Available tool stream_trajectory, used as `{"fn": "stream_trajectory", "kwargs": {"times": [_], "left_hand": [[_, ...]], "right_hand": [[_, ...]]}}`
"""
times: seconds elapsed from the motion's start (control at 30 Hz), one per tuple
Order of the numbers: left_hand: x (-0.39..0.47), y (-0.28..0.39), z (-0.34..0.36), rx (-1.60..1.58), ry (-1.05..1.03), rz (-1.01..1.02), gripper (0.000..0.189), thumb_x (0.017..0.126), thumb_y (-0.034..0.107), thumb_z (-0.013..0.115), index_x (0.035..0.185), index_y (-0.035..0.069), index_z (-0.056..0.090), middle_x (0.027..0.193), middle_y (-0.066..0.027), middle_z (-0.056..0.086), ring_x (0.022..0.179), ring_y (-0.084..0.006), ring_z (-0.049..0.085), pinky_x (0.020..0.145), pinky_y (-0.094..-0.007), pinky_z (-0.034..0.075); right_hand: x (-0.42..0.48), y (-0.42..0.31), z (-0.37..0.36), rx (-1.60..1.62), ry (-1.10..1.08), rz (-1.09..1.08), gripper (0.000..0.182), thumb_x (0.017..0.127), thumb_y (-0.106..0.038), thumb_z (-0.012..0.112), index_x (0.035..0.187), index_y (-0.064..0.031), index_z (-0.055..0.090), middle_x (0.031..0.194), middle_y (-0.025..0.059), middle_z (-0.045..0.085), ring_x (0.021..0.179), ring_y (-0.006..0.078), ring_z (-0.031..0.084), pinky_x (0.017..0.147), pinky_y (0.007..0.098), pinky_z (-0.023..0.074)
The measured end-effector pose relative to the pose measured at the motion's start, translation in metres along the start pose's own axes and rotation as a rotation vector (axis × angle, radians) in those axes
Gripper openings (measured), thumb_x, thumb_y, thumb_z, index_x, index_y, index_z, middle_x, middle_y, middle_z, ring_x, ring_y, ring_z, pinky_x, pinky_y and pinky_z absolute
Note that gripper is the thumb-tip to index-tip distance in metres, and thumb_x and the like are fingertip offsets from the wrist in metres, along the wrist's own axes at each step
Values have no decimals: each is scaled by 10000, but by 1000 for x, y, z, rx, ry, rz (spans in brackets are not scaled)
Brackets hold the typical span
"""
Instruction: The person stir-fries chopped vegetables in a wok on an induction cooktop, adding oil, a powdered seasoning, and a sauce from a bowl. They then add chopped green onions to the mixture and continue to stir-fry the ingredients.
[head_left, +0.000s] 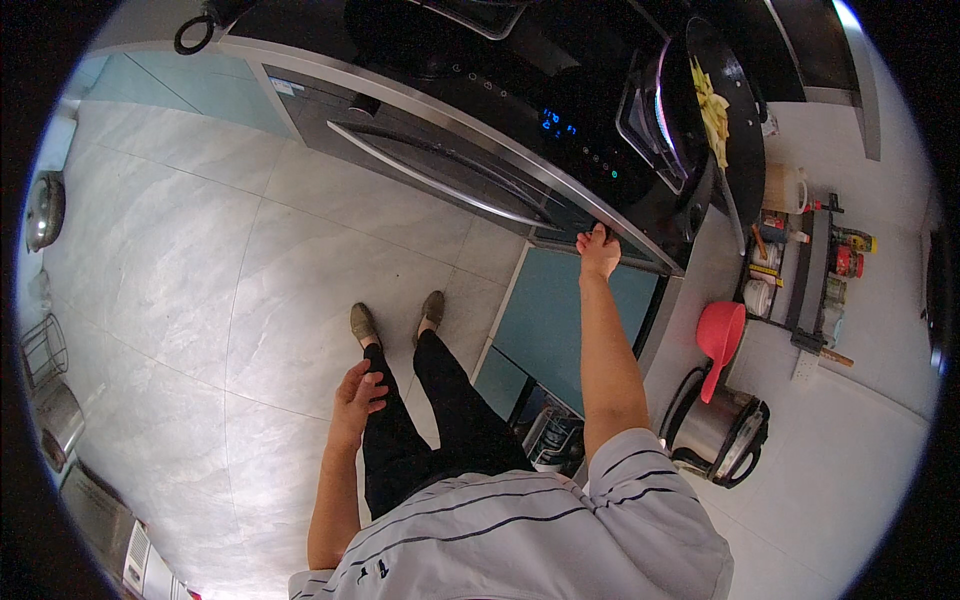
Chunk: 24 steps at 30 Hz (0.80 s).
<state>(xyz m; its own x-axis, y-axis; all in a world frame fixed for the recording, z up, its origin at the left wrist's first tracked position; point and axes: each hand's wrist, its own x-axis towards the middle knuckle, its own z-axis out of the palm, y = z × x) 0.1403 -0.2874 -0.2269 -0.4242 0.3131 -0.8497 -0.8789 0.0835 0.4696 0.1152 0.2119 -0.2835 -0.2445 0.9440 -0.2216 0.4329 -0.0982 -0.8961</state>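
Observation:
My right hand (598, 255) is closed around a dark control knob on the stove's front panel, below the steel edge; the fingers hide most of the knob. My left hand (360, 394) hangs before my left leg, holding nothing, its fingers loosely bent and apart. On the gas stove (570, 82), a black wok (739, 71) sits over a lit burner with a bluish flame (661, 124). Pale yellow-green strips of food (712, 112) lie in it. A utensil with a grey handle (731, 210) leans in the wok. Blue digits glow on the stove's display (559, 122).
A curved steel handle (442, 184) juts out below the stovetop. To the right are a red ladle (720, 330), a steel electric pot (716, 435) and a wall rack (810, 277) with jars. A pull-out basket (555, 439) holds dishes beside my legs.

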Motion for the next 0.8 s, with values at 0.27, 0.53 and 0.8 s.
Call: {"fn": "stream_trajectory", "kwargs": {"times": [0.27, 0.53, 0.8], "left_hand": [[-1, 4, -1, 5, 6, 3, 572, 931, 399, 542, 1358, 40, 414, 1162, -136, 588, 999, -227, 605, 802, -356, 498], [-4, 7, -2, 19, 5, 12, 573, 934, 405, 533, 1359, 39, 415, 1163, -142, 586, 1002, -235, 605, 810, -361, 498], [-4, 5, -2, 11, 7, 14, 578, 931, 412, 537, 1364, 50, 413, 1159, -139, 589, 1003, -235, 605, 815, -364, 498]], "right_hand": [[-1, -1, 3, -43, 50, -25, 285, 911, -217, 605, 881, 6, 431, 785, 104, 623, 626, 187, 648, 530, 301, 528], [0, -1, 5, -110, 91, -27, 237, 909, -201, 607, 994, -1, 512, 806, 62, 603, 643, 144, 622, 542, 253, 516], [-3, -3, 5, -102, 85, -26, 268, 909, -219, 606, 1020, 8, 516, 818, 71, 609, 655, 149, 626, 550, 263, 522]]}}
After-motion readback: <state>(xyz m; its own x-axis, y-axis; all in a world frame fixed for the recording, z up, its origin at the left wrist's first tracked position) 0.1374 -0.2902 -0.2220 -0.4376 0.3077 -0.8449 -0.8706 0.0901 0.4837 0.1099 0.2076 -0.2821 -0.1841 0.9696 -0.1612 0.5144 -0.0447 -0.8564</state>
